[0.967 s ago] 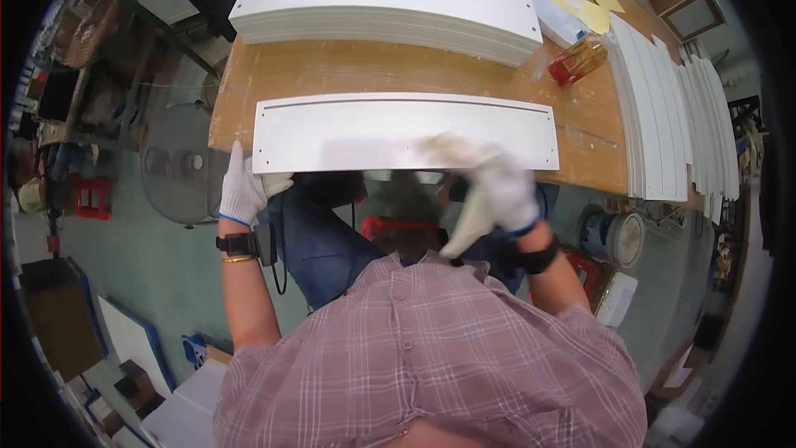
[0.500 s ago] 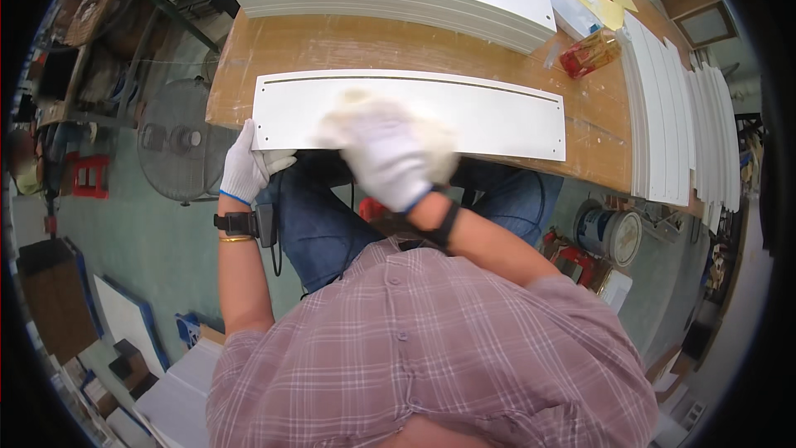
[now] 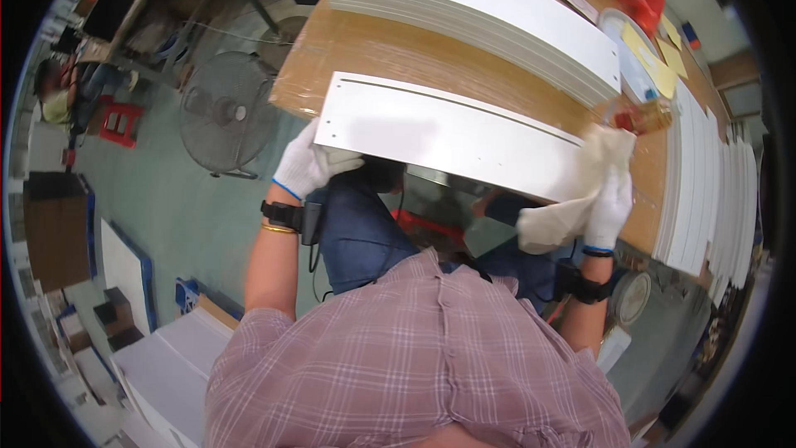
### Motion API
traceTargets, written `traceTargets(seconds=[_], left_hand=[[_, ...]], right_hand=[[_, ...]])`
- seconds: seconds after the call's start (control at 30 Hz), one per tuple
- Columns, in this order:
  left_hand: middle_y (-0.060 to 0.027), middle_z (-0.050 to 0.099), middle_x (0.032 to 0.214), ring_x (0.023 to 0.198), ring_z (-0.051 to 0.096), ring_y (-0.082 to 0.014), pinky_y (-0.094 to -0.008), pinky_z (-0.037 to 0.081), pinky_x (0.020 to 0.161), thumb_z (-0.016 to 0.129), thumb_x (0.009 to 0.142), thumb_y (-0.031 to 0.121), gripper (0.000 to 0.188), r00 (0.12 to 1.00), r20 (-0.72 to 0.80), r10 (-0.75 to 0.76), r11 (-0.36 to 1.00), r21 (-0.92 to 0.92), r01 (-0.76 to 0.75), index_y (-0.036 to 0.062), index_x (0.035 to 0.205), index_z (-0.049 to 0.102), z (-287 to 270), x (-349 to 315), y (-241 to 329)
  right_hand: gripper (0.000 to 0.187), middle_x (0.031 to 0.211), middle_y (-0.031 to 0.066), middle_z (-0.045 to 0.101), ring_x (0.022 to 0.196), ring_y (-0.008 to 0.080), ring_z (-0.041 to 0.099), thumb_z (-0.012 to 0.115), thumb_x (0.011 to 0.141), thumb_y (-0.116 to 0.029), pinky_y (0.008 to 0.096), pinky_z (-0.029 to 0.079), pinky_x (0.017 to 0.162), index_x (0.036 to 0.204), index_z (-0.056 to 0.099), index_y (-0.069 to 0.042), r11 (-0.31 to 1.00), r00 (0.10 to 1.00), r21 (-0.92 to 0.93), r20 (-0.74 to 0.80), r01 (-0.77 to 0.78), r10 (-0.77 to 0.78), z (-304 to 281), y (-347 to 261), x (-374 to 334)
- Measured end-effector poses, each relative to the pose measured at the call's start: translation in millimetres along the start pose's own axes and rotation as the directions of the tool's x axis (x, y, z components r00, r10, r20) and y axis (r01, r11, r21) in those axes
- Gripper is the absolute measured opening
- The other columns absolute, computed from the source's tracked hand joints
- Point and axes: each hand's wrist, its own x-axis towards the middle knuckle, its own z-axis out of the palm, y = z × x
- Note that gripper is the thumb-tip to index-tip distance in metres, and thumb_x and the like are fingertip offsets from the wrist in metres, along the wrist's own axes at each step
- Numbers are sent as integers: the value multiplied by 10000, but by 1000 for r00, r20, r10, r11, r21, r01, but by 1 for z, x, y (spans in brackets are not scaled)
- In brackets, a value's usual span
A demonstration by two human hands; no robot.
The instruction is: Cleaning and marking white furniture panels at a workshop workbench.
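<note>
A long white panel (image 3: 448, 133) lies along the near edge of the table, with a thin groove by its far edge and small holes at its ends. My left hand (image 3: 305, 164), in a white knit glove, is closed on its near left corner, fingers curled beneath the edge. At the opposite end, my gloved right hand (image 3: 609, 207) grips a cream cloth (image 3: 557, 222). Part of the cloth drapes over the panel's right end, and the rest hangs in front of it. My right fingertips are mostly hidden by the cloth.
Behind the panel rises a stack of white panels (image 3: 464, 8) on the brown table (image 3: 323, 46). A bottle of reddish liquid (image 3: 651, 117) stands near the right end. More panels (image 3: 688, 174) line the table's right side. Left on the floor are a fan (image 3: 228, 112) and red stool (image 3: 120, 121).
My right hand has swept the cloth from the panel's middle to its right end. The panel now looks more slanted, its right end nearer me, as the whole view has turned. My left hand keeps its corner.
</note>
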Motion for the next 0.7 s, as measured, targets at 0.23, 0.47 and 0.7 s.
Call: traceTargets(seconds=[0.23, 0.47, 0.7], left_hand=[[-228, 410, 1403, 1163, 491, -506, -705, 390, 905, 244, 1006, 415, 549, 989, 144, 17, 981, -193, 12, 65, 1427, 293, 8, -6, -11], [-195, 434, 1395, 1186, 503, -409, -580, 391, 980, 251, 1002, 434, 569, 985, 127, 113, 992, -62, -106, 41, 1406, 330, 12, -3, -14], [-216, 398, 1419, 1273, 422, -387, -531, 333, 1059, 176, 910, 695, 889, 966, 255, 35, 988, -157, 6, -29, 1406, 316, -1, -4, -8]], right_hand=[[570, 1359, 202, 466, 1291, 380, 385, 567, 853, -405, 467, 253, 1104, 1317, 499, -79, 453, 846, -715, 432, 532, -312, 112, 25, 9], [386, 1086, 188, 579, 1104, 342, 513, 618, 754, -296, 438, 399, 942, 1060, 595, -61, 488, 388, -99, 749, 867, -537, 298, -60, -42], [154, 811, 174, 630, 789, 328, 634, 540, 765, -69, 404, 509, 720, 883, 639, -51, 723, 154, 367, 825, 585, -543, 240, -33, -107]])
